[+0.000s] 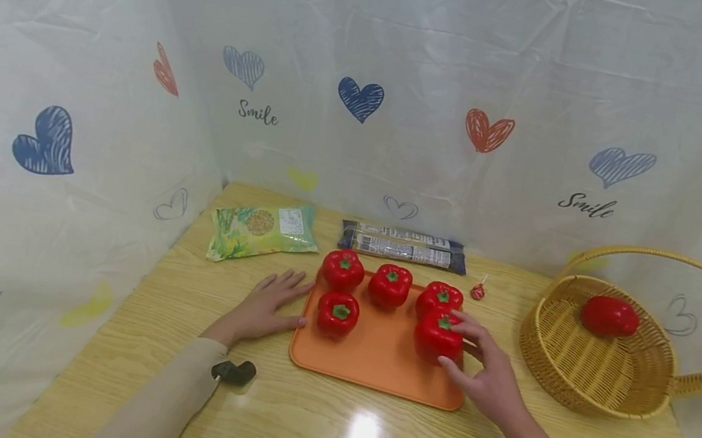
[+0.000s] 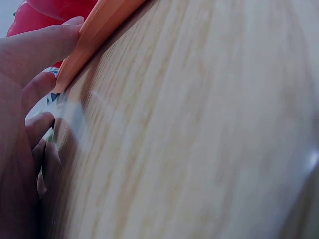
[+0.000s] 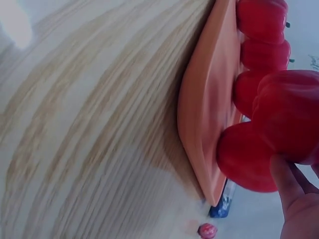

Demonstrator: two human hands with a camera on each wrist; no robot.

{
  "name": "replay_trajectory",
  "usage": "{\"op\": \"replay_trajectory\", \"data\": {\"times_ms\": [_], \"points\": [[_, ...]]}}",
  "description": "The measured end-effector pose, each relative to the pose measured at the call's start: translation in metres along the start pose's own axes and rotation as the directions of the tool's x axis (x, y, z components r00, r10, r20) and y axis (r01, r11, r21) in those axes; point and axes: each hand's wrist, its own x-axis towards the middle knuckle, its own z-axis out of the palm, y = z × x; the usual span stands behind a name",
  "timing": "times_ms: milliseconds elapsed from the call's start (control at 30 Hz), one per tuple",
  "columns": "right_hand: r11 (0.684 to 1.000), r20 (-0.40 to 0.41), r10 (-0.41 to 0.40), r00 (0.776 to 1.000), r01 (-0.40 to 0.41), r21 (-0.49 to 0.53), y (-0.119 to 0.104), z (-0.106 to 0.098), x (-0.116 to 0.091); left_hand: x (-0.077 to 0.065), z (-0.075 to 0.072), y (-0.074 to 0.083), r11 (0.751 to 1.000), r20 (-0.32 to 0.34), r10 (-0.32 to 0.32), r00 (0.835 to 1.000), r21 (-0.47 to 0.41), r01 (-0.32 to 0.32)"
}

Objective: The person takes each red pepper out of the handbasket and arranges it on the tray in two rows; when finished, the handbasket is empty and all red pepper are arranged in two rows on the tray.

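Observation:
My right hand [image 1: 489, 373] grips a red bell pepper [image 1: 435, 337] over the right side of an orange tray [image 1: 369, 364]. In the right wrist view this held pepper [image 3: 289, 114] shows above the tray's surface, overlapping another red pepper [image 3: 246, 157] behind it. My left hand [image 1: 264, 310] lies by the tray's left edge with fingers extended, its thumb touching the rim [image 2: 82, 47]. Several more red bell peppers stand on the tray, among them one at the back left [image 1: 343, 270], one at the back middle [image 1: 390, 286] and one nearer the left hand [image 1: 337, 315].
A wicker basket [image 1: 591, 402] with a tall handle stands at the right, a red pepper [image 1: 610, 317] lying inside. Behind the tray are a green and yellow packet [image 1: 262, 232], dark blue packets [image 1: 403, 246] and a lollipop [image 1: 478, 291]. A printed curtain [image 1: 418, 53] hangs along the back.

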Motion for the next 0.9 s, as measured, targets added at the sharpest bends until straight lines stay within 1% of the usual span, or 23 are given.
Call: {"op": "replay_trajectory", "data": {"times_ms": [167, 233, 433, 600, 900], "points": [[0.999, 0.036, 0.046, 0.998, -0.046, 0.009, -0.002, 0.008, 0.004, 0.001, 0.001, -0.001, 1.000, 0.002, -0.003, 1.000, 0.007, 0.003], [0.998, 0.045, 0.056, 0.997, -0.058, 0.028, -0.003, 0.012, 0.005, 0.001, 0.001, -0.002, 1.000, 0.004, -0.004, 1.000, 0.012, 0.004], [0.995, 0.068, 0.045, 0.997, -0.051, 0.084, -0.003, 0.022, 0.008, 0.002, 0.001, -0.003, 1.000, -0.001, 0.004, 1.000, 0.009, -0.004], [0.993, 0.090, 0.037, 0.995, -0.047, 0.109, -0.005, 0.030, 0.010, 0.001, 0.002, -0.003, 1.000, -0.001, 0.001, 1.000, 0.006, -0.001], [0.994, 0.121, 0.050, 0.991, -0.061, 0.088, -0.009, 0.041, 0.014, 0.001, 0.001, -0.003, 1.000, 0.003, -0.002, 1.000, 0.003, 0.002]]}}
